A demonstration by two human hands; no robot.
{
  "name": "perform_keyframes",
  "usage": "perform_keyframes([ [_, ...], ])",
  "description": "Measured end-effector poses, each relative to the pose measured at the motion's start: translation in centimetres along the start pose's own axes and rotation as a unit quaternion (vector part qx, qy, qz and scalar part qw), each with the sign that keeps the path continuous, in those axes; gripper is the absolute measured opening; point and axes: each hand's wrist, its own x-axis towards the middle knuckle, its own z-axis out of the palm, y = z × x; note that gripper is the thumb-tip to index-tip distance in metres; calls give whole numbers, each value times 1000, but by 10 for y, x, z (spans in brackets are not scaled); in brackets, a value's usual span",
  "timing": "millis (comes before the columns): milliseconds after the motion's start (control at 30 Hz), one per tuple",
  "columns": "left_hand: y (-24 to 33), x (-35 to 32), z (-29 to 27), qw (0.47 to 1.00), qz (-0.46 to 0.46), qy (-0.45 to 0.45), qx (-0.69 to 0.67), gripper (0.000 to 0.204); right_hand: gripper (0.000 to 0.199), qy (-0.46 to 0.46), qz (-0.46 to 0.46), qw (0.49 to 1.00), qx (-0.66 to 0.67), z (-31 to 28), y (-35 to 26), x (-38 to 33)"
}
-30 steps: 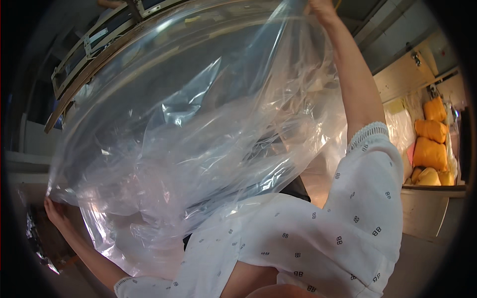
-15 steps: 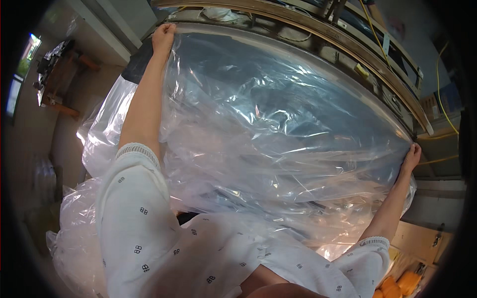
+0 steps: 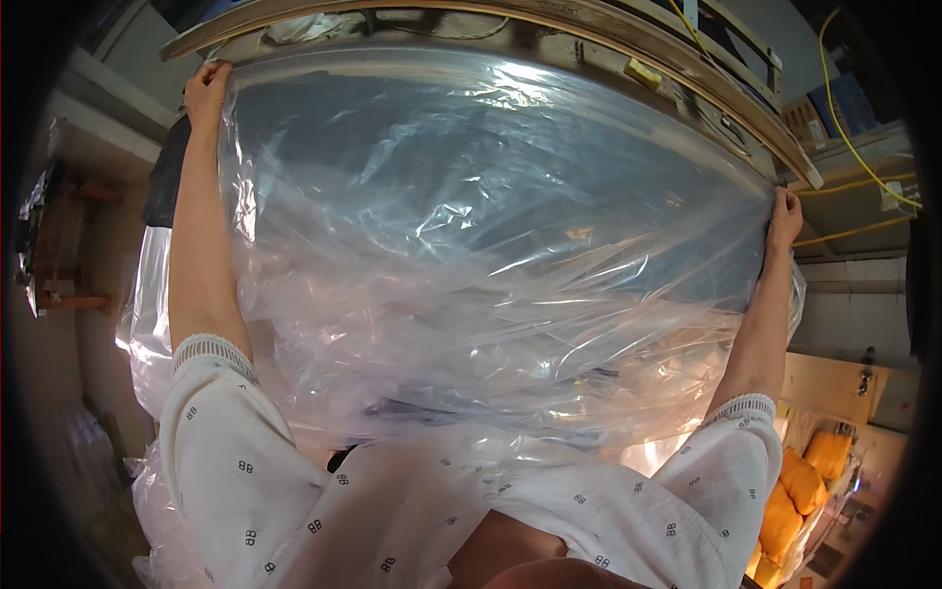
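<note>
A large clear plastic sheet (image 3: pixel 471 236) stretches between my two hands, its far edge drawn fairly taut. At the far left, my left hand (image 3: pixel 207 90) pinches one corner of that edge. My right hand (image 3: pixel 784 218) grips the other end at the right, with its fingers closed. Wrinkled folds of the plastic hang toward my body and spill down on the left. Dark blue-grey material (image 3: pixel 334 118) shows through the film under the far part, and a black piece (image 3: pixel 167 177) sticks out beside my left forearm.
Just beyond the sheet's far edge runs a long wooden rail (image 3: pixel 589 29). Yellow cables (image 3: pixel 849 147) hang at the right. Orange bundles (image 3: pixel 795 486) lie at the lower right near a wooden panel (image 3: pixel 834 388). An orange-brown framed stand (image 3: pixel 74 236) is at the left.
The view has shifted, so the sheet and both hands appear farther left and the right hand higher. Both hands still hold the edge, which looks a little smoother.
</note>
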Motion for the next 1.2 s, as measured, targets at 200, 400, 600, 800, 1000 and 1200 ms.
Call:
perform_keyframes([
  [200,1,0,-1,999,-34,40,3,37,33,87,-113,969,-200,-10,21,18],
  [400,-18,1,-3,974,-130,123,-137,26,44,91,-20,987,-129,-12,5,11],
  [600,-4,-3,-16,885,-249,141,-368,30,50,57,61,993,-87,-12,-14,3],
  [800,-28,5,-32,968,-151,194,-52,41,53,-1,44,998,-42,-7,-9,11],
  [1000,45,-29,-25,946,-160,51,278,39,57,-64,103,967,-222,-26,-7,9],
  [1200,34,-28,-99,971,-68,2,-228,29,53,-195,27,972,-131,-61,-56,-44],
])
